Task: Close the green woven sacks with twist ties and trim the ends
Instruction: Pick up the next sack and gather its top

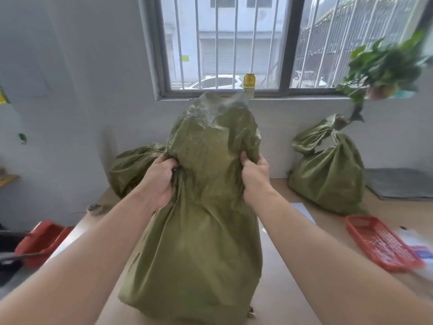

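A tall green woven sack [199,242] stands upright on the table [304,289] right in front of me, its loose top fabric rising above my hands. My left hand [159,181] grips the gathered fabric on the sack's left side. On the right side, my right hand [255,177] grips the fabric at the same height. A second green sack [328,181] sits at the back right with its neck tied. Behind my left hand lies a third green sack [131,167]. No twist tie or cutter is visible.
A red plastic basket [379,242] lies on the table at the right, with papers [419,245] beside it. A red object [42,240] sits off the table's left edge. A potted plant [384,73] and a yellow-capped bottle [248,85] stand on the window sill. A grey mat [403,186] lies far right.
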